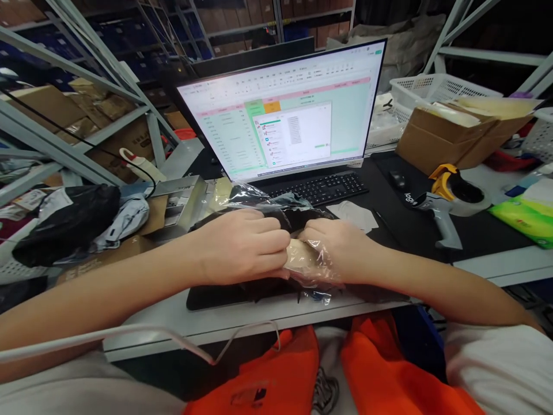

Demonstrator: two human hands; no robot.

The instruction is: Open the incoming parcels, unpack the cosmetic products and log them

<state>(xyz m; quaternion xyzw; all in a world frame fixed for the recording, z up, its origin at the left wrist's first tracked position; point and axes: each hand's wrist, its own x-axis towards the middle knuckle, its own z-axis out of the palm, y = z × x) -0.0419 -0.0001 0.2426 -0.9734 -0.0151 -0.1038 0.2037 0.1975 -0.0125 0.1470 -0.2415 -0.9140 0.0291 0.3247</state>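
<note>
My left hand (244, 245) and my right hand (339, 251) meet at the desk's front edge over a clear plastic bag (276, 202) that holds a dark garment. Both hands are closed, pinching the bag's crinkled near end, where a tan patch (298, 256) shows through the plastic between my fingers. The bag lies on a black desk mat (406, 225), just in front of a black keyboard (322, 187).
A monitor (283, 109) with a spreadsheet stands behind the keyboard. To the right lie a mouse (397, 180), a tape dispenser (449, 199), cardboard boxes (449, 138), a white basket (436, 89) and a green pack (525, 216). Clutter and metal shelving (64, 127) fill the left. Orange fabric (276, 374) lies on my lap.
</note>
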